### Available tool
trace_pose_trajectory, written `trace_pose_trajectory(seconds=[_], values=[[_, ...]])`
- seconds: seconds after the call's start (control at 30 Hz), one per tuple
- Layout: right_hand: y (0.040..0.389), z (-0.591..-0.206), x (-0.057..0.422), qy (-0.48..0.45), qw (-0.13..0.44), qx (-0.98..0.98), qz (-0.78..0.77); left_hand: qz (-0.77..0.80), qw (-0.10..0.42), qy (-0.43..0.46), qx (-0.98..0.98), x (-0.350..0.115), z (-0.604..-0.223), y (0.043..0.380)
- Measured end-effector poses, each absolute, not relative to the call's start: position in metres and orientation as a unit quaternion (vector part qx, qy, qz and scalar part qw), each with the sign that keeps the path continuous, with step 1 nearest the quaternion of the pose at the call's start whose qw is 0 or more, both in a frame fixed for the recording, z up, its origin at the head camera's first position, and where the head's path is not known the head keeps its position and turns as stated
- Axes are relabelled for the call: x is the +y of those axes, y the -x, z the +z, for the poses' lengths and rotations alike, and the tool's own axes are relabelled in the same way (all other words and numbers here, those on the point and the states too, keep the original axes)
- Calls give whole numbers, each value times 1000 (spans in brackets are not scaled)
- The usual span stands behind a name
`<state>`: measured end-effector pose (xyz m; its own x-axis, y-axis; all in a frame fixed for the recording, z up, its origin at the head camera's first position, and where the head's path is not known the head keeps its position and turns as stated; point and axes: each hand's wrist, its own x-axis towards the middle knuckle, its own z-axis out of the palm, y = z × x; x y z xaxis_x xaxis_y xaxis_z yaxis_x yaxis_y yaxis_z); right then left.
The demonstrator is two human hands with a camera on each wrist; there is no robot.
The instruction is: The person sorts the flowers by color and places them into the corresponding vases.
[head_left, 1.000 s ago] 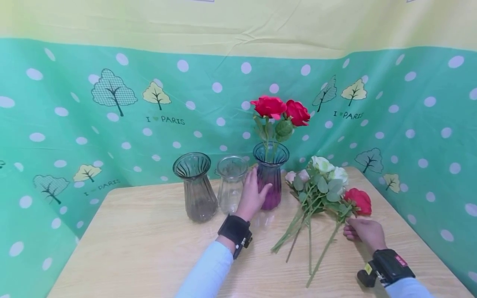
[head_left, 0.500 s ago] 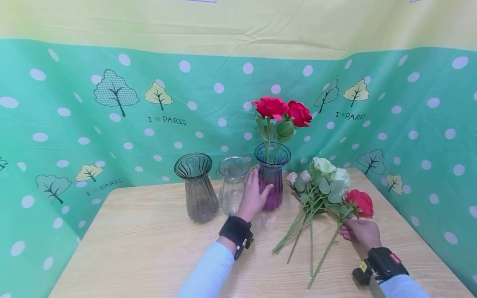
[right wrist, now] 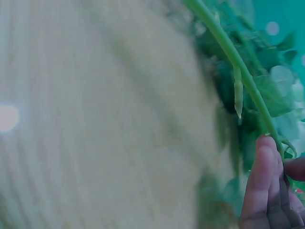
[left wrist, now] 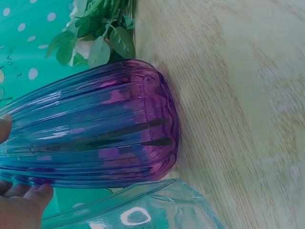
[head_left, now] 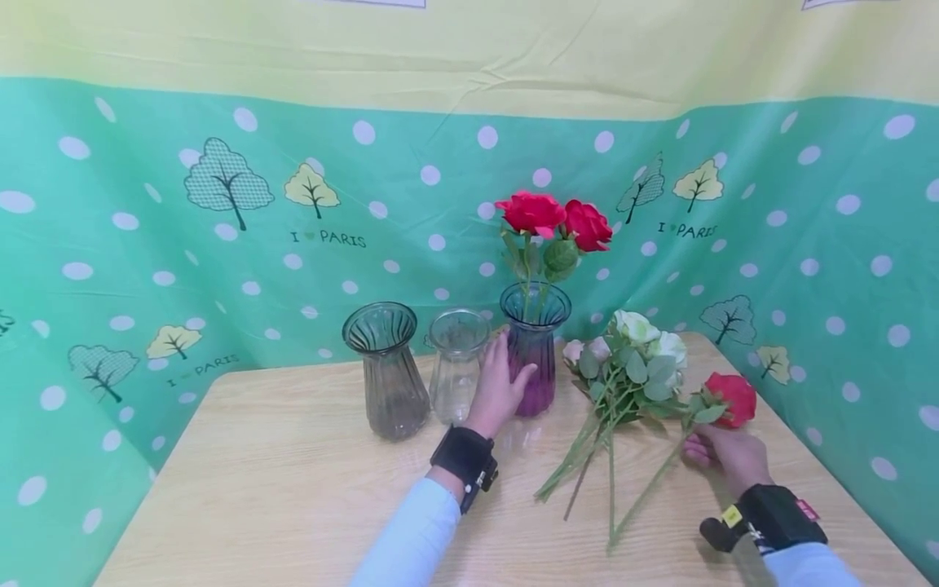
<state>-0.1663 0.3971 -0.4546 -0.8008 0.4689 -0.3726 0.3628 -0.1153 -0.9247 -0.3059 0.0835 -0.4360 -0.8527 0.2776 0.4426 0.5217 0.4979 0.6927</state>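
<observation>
My left hand point(head_left: 499, 387) holds the blue-and-purple glass vase point(head_left: 534, 371), its thumb and fingers on opposite sides of the ribbed body point(left wrist: 105, 129). Two red roses point(head_left: 531, 214) stand upright in that vase. At the right, my right hand point(head_left: 734, 456) pinches the green stem point(right wrist: 238, 64) of another red rose point(head_left: 734, 399), just below its bloom. The stem slants down and left over the table, and in the right wrist view thumb and fingertips meet on it. White roses point(head_left: 637, 328) and pale pink blooms point(head_left: 597, 348) lie just left of this rose.
A clear glass vase point(head_left: 456, 367) stands close beside the held vase on its left. Farther left is a grey glass vase point(head_left: 392, 383). Under everything is a wooden table point(head_left: 293, 489), with a green and yellow printed curtain point(head_left: 411, 147) behind and at the sides.
My right hand has taken the red rose's stem, and the bloom has shifted right, away from the white roses. The left hand and the vases have stayed in place.
</observation>
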Motion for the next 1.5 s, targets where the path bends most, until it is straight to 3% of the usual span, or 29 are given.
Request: trace_pose_trajectory(seconds=[0.47,0.93,1.5], values=[[171,-396,386,146,94,-436,883,-446,142,239,-851,81,-433,307],[193,-340,365,165,257,-254,918,-444,145,239,-852,82,-436,306],[208,-312,351,155,329,-274,890,-445,137,236,-853,83,-436,305]])
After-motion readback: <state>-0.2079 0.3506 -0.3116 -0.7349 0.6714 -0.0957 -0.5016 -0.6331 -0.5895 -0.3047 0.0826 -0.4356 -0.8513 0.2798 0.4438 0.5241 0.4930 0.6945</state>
